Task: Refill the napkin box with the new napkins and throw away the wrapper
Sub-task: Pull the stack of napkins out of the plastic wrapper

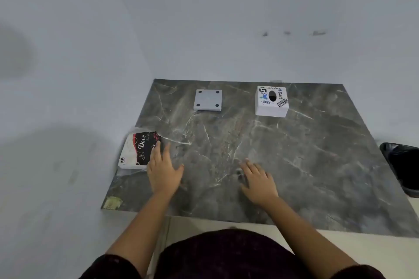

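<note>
A wrapped pack of new napkins (137, 150), white, black and red with "Dove" printed on it, lies at the left edge of the dark marble table (306, 161). My left hand (163, 169) is spread open right beside the pack, its fingertips touching the pack's right side. My right hand (257, 180) rests flat and open on the table near the middle front, holding nothing. The white napkin box (271, 101), covered in stickers and with an oval opening on top, stands at the far right. Its grey base plate (208, 100) with round feet lies apart at the far middle.
A black bin (403, 167) lined with a dark bag stands off the table's right edge. White walls close the left and far sides. A yellowish sticker (111, 203) marks the table's front left corner.
</note>
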